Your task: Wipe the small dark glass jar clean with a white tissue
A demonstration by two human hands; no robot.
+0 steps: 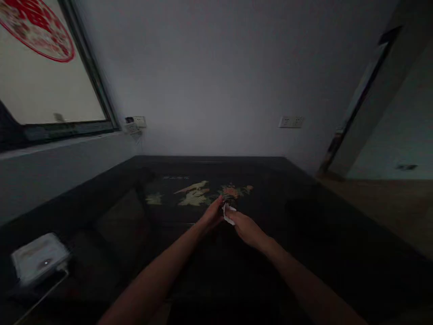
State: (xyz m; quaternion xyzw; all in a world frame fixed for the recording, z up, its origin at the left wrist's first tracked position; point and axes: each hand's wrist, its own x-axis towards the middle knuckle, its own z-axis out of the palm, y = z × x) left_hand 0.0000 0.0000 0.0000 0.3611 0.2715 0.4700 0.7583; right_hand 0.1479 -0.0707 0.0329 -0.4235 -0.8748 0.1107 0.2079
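Both arms reach out over a dark tabletop, and the hands meet near its middle. My right hand (248, 229) is closed on a small white tissue (228, 215), pressing it toward my left hand. My left hand (214, 213) is also closed, thumb side up, right beside the tissue. Something small and dark seems to lie between the two hands, but it is too dim to name. Behind them the dark table (264, 271) carries a picture of a pale bird-like shape and orange flowers (231, 191).
A white box with a cable (40, 258) sits at the table's left. Wall sockets (291, 122) are on the back wall, and more sockets with a plug (135, 123) at the left corner. A window with a red round decoration (37, 29) is at upper left.
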